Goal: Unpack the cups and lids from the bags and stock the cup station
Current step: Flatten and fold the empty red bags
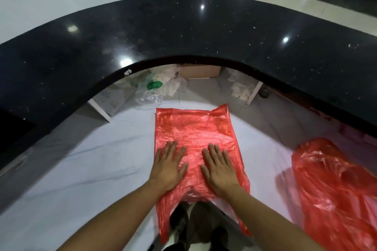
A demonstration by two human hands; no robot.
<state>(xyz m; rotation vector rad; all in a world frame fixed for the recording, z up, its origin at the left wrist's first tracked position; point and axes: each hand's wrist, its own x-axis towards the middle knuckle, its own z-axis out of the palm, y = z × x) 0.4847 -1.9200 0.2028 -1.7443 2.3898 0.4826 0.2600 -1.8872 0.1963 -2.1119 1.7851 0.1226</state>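
A pale, marble-patterned worktop (81, 169) sits below a raised black counter (183, 32), whose glossy edge arcs round the far side and down both flanks. A flat red bag (191, 128) lies in the middle of the worktop.

Left of this bag the worktop is a wide bare stretch reaching to the black counter's shadowed edge. Behind the bag and a little to its left, a crumpled clear bag with a green print (149, 91) lies under the counter's overhang. A cardboard box (201, 71) stands straight behind the flat bag, farther back.

The flat bag's long axis runs from the person toward the counter. Its closed end points away, and its handle straps trail over the worktop's near edge. Its far right corner is turned up.

The left hand (169, 166) lies palm down on the bag's near left part, fingers straight and slightly spread, gripping nothing. The right hand (219, 166) presses flat just beside it in the same way, the two apart.

Right of the flat bag, across a strip of bare worktop, a second red bag (336, 189) lies rumpled and puffed near the counter's right flank.
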